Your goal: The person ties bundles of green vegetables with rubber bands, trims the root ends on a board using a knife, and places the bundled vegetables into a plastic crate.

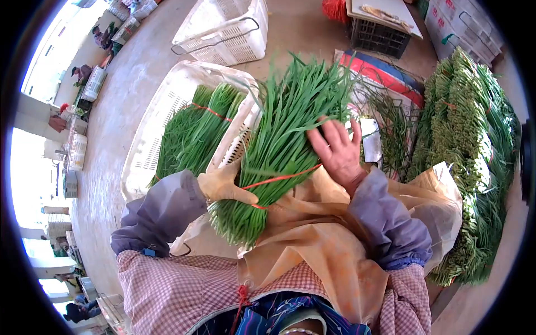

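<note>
A thick bundle of garlic chives (298,111), tied with a red band (282,178) near its cut ends, lies slanted across my lap. My left hand (220,183), in a pale glove, is wrapped around the bundle at the band, thumb on top. Bare and with fingers spread, my right hand (340,156) rests on the leaves at the bundle's right side. Just left of it, a white plastic crate (148,123) holds more banded chives (195,131). A flat metal blade (371,140) shows beyond my right hand, its lower part partly covered.
Tall stacked chives (463,145) stand on the right. Another white crate (223,42) is at the back, near a black crate (379,39) topped by a board. Loose leaves (391,120) lie on a striped sack (385,81). Several people sit far left.
</note>
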The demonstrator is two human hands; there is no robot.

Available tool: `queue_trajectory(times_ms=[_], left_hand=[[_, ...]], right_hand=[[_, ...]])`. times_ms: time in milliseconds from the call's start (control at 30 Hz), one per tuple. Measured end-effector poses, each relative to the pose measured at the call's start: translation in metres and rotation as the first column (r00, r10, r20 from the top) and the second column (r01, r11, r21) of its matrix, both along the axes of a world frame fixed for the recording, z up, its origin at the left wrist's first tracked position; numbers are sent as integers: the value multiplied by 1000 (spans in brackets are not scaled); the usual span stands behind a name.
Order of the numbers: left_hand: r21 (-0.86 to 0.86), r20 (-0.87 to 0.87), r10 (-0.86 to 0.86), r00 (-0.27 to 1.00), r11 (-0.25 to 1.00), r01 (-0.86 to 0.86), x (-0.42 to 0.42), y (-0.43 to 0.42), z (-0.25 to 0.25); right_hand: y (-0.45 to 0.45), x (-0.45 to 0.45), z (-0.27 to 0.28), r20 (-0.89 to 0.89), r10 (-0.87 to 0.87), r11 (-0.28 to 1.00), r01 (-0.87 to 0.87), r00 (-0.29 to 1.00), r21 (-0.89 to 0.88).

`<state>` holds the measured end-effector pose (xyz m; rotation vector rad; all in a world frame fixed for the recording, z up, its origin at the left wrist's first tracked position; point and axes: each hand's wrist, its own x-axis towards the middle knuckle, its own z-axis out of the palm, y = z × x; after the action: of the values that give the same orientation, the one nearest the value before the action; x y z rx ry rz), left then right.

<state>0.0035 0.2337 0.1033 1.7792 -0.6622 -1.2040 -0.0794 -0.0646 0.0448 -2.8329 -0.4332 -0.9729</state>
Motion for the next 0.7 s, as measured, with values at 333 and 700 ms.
queue_trajectory(times_ms=[333,700], left_hand=[[-282,81,153,985,951,-124,25,-65,22],[-327,164,439,883,869,-371,5,-98,14]], right_hand=[[-68,5,-33,-223,-228,974,225,948,-36],[-25,-51,64,-53,184,797,-117,982,593]])
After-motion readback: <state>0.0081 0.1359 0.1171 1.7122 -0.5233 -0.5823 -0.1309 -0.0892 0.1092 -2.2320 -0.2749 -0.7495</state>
